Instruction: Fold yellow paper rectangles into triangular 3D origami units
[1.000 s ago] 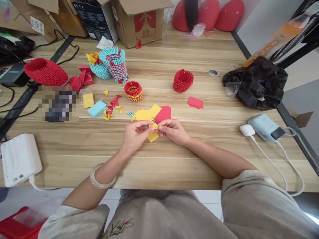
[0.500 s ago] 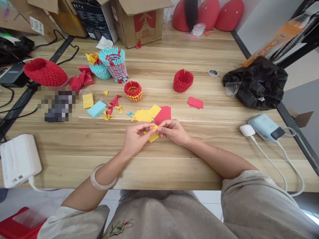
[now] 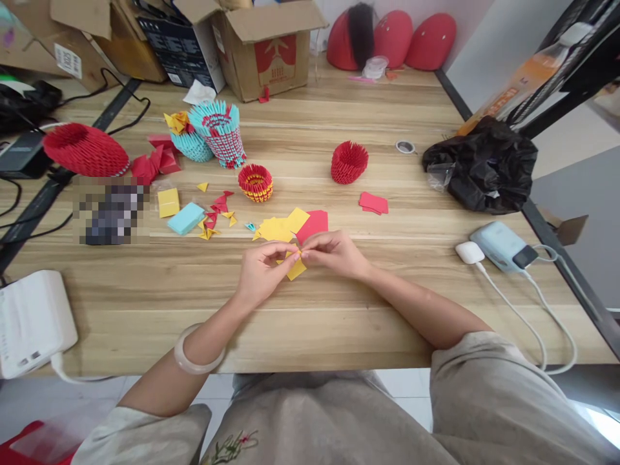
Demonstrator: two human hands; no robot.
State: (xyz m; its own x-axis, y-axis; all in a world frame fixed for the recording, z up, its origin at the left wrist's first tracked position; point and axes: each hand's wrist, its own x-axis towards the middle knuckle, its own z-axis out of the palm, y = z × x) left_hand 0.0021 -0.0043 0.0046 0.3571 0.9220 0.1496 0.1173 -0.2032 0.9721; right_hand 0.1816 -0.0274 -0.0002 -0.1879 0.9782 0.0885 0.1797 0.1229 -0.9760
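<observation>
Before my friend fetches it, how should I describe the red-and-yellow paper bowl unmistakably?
On the wooden table, find the tall cyan-and-red paper vase left of centre. Just on its near side, slightly right, sits the small bowl. Its yellow patterning sets it apart from the plain red bowl further right.

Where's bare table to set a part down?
Free: between the forearms, to the front edge of the table; between the red cards and white block; between the tall paper vase and plain red bowl right of it. Crowded: beyond the left hand, with yellow sheets, folded pieces and blue paper stack.
</observation>
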